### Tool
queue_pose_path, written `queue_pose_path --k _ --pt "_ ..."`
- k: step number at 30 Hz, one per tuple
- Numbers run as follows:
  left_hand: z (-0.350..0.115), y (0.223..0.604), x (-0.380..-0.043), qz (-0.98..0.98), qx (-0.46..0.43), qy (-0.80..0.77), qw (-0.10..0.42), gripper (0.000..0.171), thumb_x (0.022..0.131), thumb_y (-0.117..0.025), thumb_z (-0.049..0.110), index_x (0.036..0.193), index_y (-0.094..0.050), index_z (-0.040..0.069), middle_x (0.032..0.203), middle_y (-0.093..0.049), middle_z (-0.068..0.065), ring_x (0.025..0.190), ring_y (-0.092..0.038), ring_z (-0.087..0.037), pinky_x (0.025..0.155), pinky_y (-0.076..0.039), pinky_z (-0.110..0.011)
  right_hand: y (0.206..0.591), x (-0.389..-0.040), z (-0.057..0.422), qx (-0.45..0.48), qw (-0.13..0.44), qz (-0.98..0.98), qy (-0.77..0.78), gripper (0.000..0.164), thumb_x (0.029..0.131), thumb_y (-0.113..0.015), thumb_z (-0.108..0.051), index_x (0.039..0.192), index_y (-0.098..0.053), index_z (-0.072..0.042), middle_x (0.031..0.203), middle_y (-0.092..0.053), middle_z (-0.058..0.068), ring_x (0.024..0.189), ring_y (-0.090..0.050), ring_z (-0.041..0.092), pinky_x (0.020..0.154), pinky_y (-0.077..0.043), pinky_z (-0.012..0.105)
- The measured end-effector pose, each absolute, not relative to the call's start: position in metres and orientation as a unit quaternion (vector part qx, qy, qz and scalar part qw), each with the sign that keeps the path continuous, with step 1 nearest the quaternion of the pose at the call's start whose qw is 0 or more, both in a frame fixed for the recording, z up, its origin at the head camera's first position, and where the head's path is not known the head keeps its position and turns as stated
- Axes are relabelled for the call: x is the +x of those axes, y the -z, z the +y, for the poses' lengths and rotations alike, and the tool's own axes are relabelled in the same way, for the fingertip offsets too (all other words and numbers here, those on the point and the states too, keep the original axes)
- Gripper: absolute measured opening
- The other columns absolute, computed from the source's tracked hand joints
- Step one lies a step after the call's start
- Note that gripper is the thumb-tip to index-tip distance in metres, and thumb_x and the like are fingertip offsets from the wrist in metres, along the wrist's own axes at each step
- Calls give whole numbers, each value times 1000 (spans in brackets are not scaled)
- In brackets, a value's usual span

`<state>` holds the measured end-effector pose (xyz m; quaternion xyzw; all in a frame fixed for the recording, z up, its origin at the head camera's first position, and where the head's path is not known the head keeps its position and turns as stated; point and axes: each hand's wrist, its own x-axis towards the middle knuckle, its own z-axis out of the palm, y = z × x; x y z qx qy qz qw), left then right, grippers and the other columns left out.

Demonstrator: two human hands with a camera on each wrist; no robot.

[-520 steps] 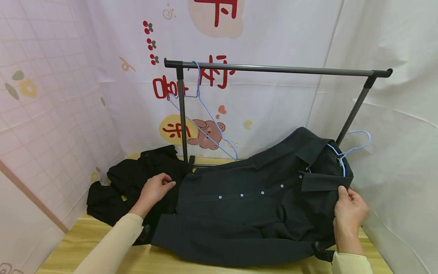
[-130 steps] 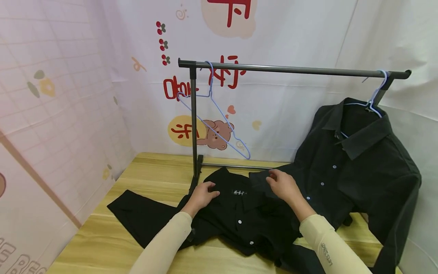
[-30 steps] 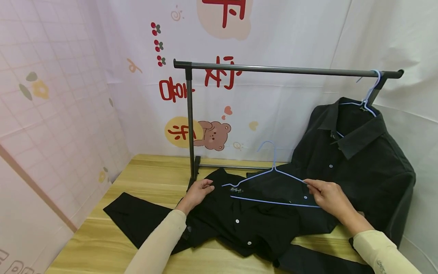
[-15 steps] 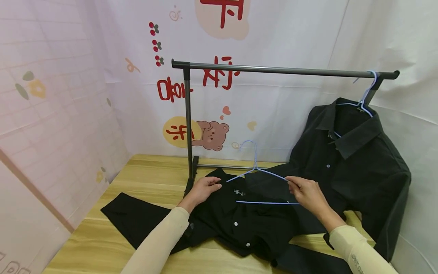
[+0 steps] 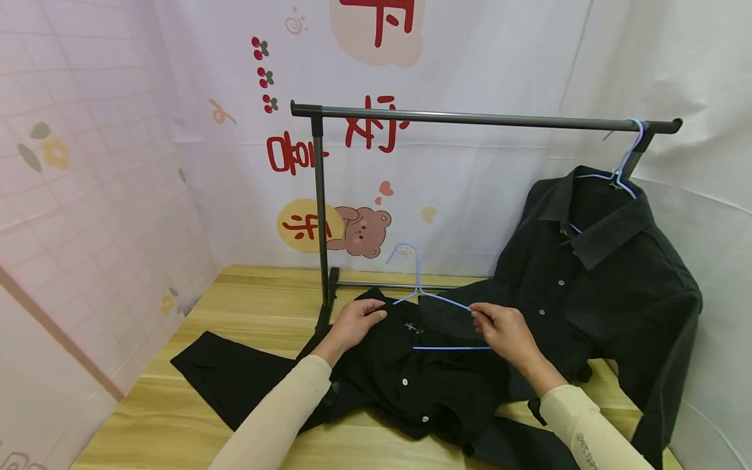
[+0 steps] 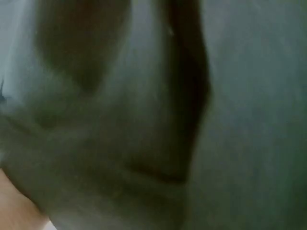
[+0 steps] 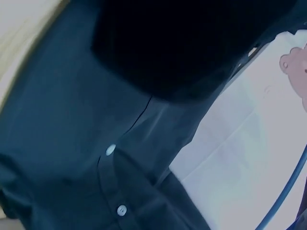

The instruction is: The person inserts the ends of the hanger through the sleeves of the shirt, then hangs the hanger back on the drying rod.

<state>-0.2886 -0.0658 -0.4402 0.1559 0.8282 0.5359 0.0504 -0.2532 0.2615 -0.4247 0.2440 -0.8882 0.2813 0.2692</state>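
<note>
Possibly the blue hanger (image 5: 452,348), its left end hidden near the black shirt's (image 5: 382,375) collar (image 5: 373,294) at centre frame, could snag, because the cloth lies flat on the tabletop (image 5: 264,294). The right-hand grip (image 5: 506,333) pinches only one side, inviting twist; whether the left-hand grip (image 5: 352,324) holds cloth cannot be told.
</note>
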Motion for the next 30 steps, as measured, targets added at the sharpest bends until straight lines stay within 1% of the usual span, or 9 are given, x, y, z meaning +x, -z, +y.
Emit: queue_pose_path --k 10,17,20,22,24,26,27,29,30 --pt "-55 432 -288 816 150 -557 32 32 101 -60 23 128 -66 8 123 -66 -8 113 -61 -26 98 -47 -46 429 -254 243 220 240 -890 -320 12 92 -67 4 102 -73 0 75 -68 -2 64 -67 11 60 -55 26" --pt "-47 428 -286 830 156 -535 21 29 102 -59 25 126 -68 13 118 -68 -3 110 -62 -24 96 -48 -45 433 -252 233 226 173 -900 -331 11 95 -64 -1 102 -73 -2 77 -67 -5 69 -66 8 62 -54 26" --pt "-46 426 -284 845 154 -512 8 28 102 -59 25 125 -68 14 120 -67 -3 111 -61 -24 97 -47 -46 429 -252 229 197 130 -910 -341 13 96 -63 -2 105 -73 -4 87 -70 0 70 -62 9 63 -51 29" --pt "-46 425 -283 851 157 -501 6 28 102 -59 24 126 -68 14 121 -67 -3 113 -61 -24 98 -46 -46 425 -252 223 178 92 -917 -345 22 98 -61 -6 119 -70 -6 107 -71 6 69 -59 15 69 -49 35" --pt "-44 423 -281 854 169 -493 1 28 101 -59 23 126 -68 14 121 -67 -3 113 -61 -24 98 -47 -45 420 -253 214 169 60 -922 -344 37 100 -59 -13 136 -59 -6 130 -62 12 84 -63 25 81 -49 43" --pt "-41 420 -280 856 183 -483 -4 27 101 -59 24 124 -69 14 119 -68 -2 111 -62 -23 96 -48 -44 415 -255 203 168 35 -922 -346 54 102 -58 -24 150 -42 -7 148 -47 15 106 -62 35 95 -45 51" --pt "-40 419 -279 856 191 -481 -7 26 101 -59 24 123 -70 14 117 -69 -2 110 -63 -23 95 -48 -44 413 -256 197 168 25 -922 -348 61 102 -57 -32 154 -35 -8 154 -39 16 113 -59 39 99 -42 55" --pt "-37 416 -278 857 204 -473 -14 25 101 -60 24 121 -70 14 114 -70 -1 106 -64 -21 93 -49 -43 409 -259 187 172 18 -920 -352 72 101 -55 -44 157 -26 -9 157 -34 16 131 -46 41 105 -37 58" --pt "-36 415 -277 857 208 -471 -17 24 101 -60 25 119 -71 14 113 -70 -1 104 -64 -21 91 -50 -42 408 -260 183 173 16 -919 -354 76 100 -54 -48 158 -24 -10 157 -34 16 131 -46 41 104 -37 58"
